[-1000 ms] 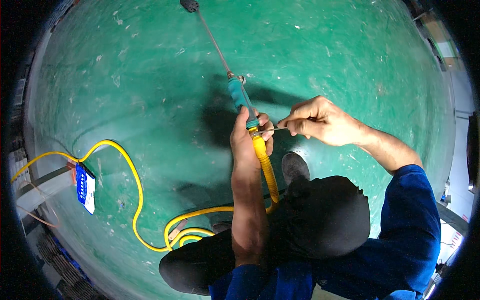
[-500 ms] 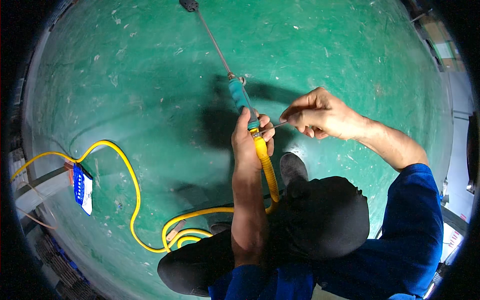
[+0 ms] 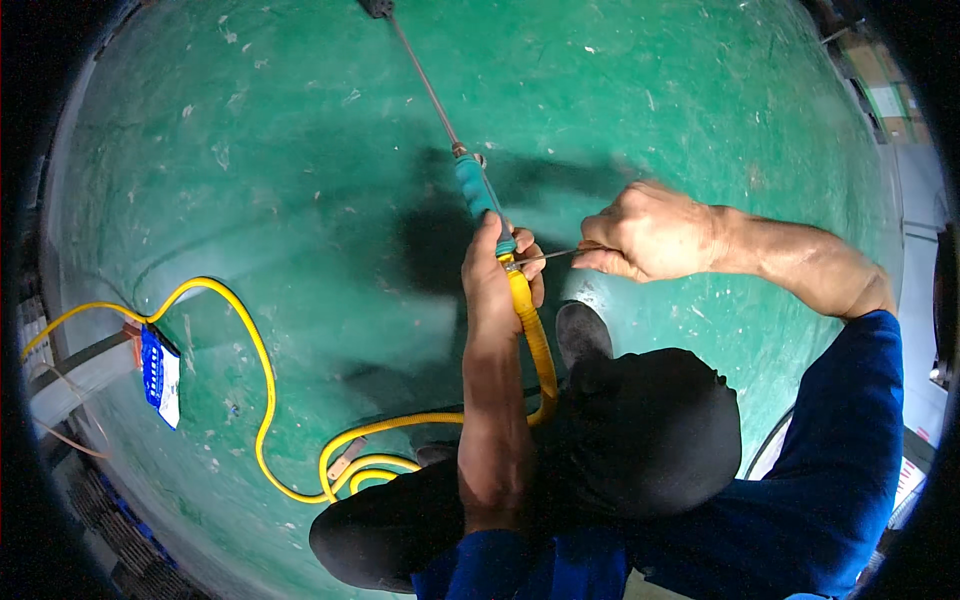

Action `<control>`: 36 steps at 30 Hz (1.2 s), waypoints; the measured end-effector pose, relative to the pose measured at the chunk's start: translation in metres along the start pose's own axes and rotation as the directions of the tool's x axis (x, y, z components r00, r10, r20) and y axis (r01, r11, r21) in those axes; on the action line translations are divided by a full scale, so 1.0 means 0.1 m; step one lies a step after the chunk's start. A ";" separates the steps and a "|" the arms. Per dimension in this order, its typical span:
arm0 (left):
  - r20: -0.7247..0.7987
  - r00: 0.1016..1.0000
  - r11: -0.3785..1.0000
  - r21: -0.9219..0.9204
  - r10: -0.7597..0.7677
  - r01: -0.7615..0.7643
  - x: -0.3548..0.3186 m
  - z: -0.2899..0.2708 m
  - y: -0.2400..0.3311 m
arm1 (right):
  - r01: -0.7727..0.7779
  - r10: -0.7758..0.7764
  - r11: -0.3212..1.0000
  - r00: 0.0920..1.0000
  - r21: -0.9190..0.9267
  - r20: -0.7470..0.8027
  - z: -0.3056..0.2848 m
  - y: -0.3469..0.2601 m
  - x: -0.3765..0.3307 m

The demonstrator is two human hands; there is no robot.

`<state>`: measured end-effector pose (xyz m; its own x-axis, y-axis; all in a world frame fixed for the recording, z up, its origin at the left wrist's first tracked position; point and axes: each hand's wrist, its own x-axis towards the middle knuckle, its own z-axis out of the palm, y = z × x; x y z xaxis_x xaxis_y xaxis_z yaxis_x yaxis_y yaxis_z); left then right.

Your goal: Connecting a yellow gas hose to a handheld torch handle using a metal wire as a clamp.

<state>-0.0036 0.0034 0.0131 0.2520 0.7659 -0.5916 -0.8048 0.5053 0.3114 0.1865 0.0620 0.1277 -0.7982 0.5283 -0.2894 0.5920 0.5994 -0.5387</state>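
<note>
My left hand (image 3: 488,280) is wrapped round the lower end of a torch's teal handle (image 3: 471,180), where the yellow hose (image 3: 538,345) joins it. A small metal hose clamp (image 3: 511,266) circles that joint. From the handle, a thin metal tube (image 3: 424,77) runs up and leftward to a dark nozzle (image 3: 378,8) at the top edge. My right hand (image 3: 650,235) is closed on a screwdriver (image 3: 553,256); only its slim metal shaft shows, and its grip is hidden in my fingers. The shaft's tip meets the clamp beside my left fingers.
Loops of the yellow hose lie on the green floor (image 3: 330,230) at lower left. A blue and white packet (image 3: 160,378) rests near a grey beam (image 3: 85,375). My knee (image 3: 650,430) and shoe (image 3: 583,335) are below my hands. Cardboard boxes (image 3: 880,80) stand at far right.
My right hand has rotated from a fingertip pinch into a fuller grip, knuckles up, and its elbow has swung out rightward. The torch stays nearly in place in my left hand.
</note>
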 end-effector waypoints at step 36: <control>-0.151 0.981 0.950 0.306 0.120 -0.069 0.07 -0.03 -0.08 | 0.265 -0.304 0.858 0.952 -0.441 -0.020 0.18 -0.02 0.01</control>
<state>0.0032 0.0033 0.0042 0.0696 0.7522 -0.6552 -0.6174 0.5484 0.5640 0.1825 0.0512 0.1143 -0.9380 0.3330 -0.0959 0.3456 0.9189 -0.1900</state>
